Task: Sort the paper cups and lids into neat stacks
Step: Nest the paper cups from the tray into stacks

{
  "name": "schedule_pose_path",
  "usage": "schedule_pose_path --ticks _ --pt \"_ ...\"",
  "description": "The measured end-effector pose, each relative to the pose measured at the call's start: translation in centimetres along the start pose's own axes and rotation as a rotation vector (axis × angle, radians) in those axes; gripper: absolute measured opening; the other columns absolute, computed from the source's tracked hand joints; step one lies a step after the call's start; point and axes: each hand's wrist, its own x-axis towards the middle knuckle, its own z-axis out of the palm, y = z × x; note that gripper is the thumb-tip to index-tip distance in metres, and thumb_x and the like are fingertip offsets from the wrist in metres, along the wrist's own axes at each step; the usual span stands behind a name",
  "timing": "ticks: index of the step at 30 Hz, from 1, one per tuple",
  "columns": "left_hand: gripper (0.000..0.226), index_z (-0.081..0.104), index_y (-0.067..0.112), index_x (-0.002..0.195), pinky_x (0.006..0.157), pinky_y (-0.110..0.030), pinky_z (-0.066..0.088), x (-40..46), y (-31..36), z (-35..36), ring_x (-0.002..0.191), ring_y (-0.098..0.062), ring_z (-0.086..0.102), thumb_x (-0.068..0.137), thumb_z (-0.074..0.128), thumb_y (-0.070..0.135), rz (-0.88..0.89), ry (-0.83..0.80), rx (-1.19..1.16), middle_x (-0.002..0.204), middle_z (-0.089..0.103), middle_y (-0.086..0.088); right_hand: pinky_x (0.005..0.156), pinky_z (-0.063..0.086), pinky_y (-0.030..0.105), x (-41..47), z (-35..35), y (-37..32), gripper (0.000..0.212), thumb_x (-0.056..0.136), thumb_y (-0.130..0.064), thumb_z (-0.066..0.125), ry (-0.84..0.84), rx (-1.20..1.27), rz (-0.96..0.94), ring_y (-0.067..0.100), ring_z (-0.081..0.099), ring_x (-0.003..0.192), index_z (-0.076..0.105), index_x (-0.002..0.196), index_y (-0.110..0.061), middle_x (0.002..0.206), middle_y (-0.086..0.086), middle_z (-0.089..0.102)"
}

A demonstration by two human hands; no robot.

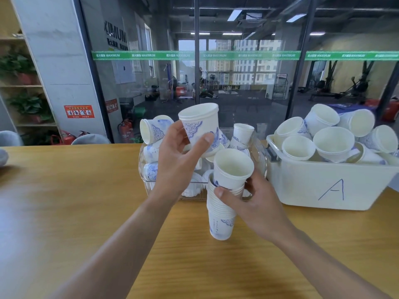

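Observation:
My left hand (179, 156) grips a white paper cup with a blue pattern (199, 124), raised and tilted above the clear bin. My right hand (248, 201) holds a tall stack of nested cups (222, 212) just above the table, mouth up and leaning slightly. The held single cup is up and to the left of the stack's top cup (233, 167), apart from it. Loose cups (153, 130) lie jumbled in a clear plastic bin (143, 167) behind my hands. White lids (191, 188) show low in that bin.
A white tub marked "A" (323, 186) stands at the right, heaped with several loose cups (332, 143). Both bins rest on a wooden table (75, 201). A glass wall rises behind the table, and grey chair backs (90, 139) show at the far left edge.

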Motion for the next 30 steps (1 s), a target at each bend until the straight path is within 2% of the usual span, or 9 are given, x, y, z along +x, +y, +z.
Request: schedule_pose_path --ticks 5,8,10,13,17,20,22,26,30 --pt "0.055 0.059 0.012 0.132 0.097 -0.036 0.058 -0.2 0.4 0.2 0.117 -0.017 0.07 0.085 0.08 0.029 -0.001 0.025 -0.074 0.122 0.075 -0.002 0.099 0.056 0.036 -0.2 0.1 0.0 0.057 0.082 -0.042 0.084 0.004 0.007 0.019 0.001 0.065 0.115 0.057 0.131 -0.042 0.121 -0.024 0.069" --pt "0.056 0.058 0.012 0.133 0.093 -0.032 0.058 -0.9 0.5 0.4 0.116 -0.018 0.07 0.083 0.077 0.029 -0.013 -0.051 -0.06 0.121 0.075 -0.003 0.092 0.053 0.019 -0.5 0.2 0.0 0.057 0.076 -0.046 0.083 -0.002 0.024 0.018 -0.002 0.066 0.113 0.056 0.126 -0.048 0.119 -0.028 0.069" --pt "0.056 0.057 0.01 0.133 0.089 -0.026 0.057 -1.6 0.1 0.5 0.115 -0.017 0.071 0.083 0.077 0.024 -0.034 -0.117 -0.052 0.121 0.075 -0.003 0.087 0.051 0.013 -0.8 0.3 0.2 0.057 0.077 -0.04 0.084 -0.01 0.03 0.027 -0.003 0.067 0.109 0.055 0.125 -0.049 0.116 -0.03 0.07" --pt "0.056 0.058 0.011 0.132 0.088 -0.027 0.058 -2.6 -1.1 0.4 0.114 -0.016 0.071 0.081 0.078 0.02 -0.078 -0.19 -0.019 0.12 0.076 -0.003 0.09 0.053 0.018 -1.2 0.5 0.9 0.059 0.078 -0.036 0.086 -0.01 0.014 0.048 0.0 0.068 0.109 0.056 0.128 -0.043 0.117 -0.025 0.071" --pt "0.052 0.06 0.018 0.13 0.097 -0.038 0.057 -3.7 -2.8 -0.1 0.121 -0.012 0.067 0.084 0.084 0.022 -0.118 -0.251 0.107 0.124 0.073 0.004 0.095 0.055 0.027 -2.0 1.0 2.1 0.065 0.079 -0.035 0.088 -0.016 -0.003 0.086 0.001 0.067 0.113 0.053 0.133 -0.043 0.121 -0.023 0.07" --pt "0.055 0.06 0.024 0.129 0.098 -0.037 0.056 -4.6 -3.8 -0.4 0.121 -0.01 0.066 0.08 0.085 0.032 -0.139 -0.269 0.157 0.125 0.072 0.008 0.097 0.056 0.033 -2.5 1.4 3.0 0.065 0.079 -0.034 0.089 -0.025 -0.004 0.123 0.002 0.066 0.114 0.052 0.132 -0.043 0.121 -0.022 0.07" --pt "0.063 0.059 0.025 0.132 0.102 -0.04 0.055 -5.0 -4.3 -0.7 0.123 -0.011 0.065 0.077 0.084 0.039 -0.157 -0.288 0.169 0.127 0.071 0.007 0.097 0.056 0.033 -2.8 1.5 3.4 0.066 0.079 -0.036 0.089 -0.027 -0.005 0.132 0.002 0.066 0.115 0.052 0.133 -0.043 0.123 -0.022 0.069" --pt "0.073 0.053 0.028 0.139 0.109 -0.047 0.05 -5.7 -5.2 -1.7 0.127 -0.01 0.062 0.075 0.087 0.036 -0.21 -0.39 0.253 0.132 0.068 0.011 0.095 0.055 0.026 -3.3 1.2 4.0 0.069 0.077 -0.037 0.09 -0.047 0.004 0.16 0.0 0.064 0.117 0.051 0.133 -0.044 0.128 -0.026 0.066" --pt "0.083 0.046 0.035 0.145 0.111 -0.047 0.048 -6.0 -5.6 -2.4 0.132 -0.006 0.058 0.075 0.09 0.038 -0.247 -0.466 0.351 0.137 0.065 0.015 0.099 0.052 0.024 -3.8 0.5 4.4 0.072 0.079 -0.028 0.09 -0.088 -0.022 0.151 0.003 0.062 0.121 0.05 0.137 -0.042 0.13 -0.023 0.065"
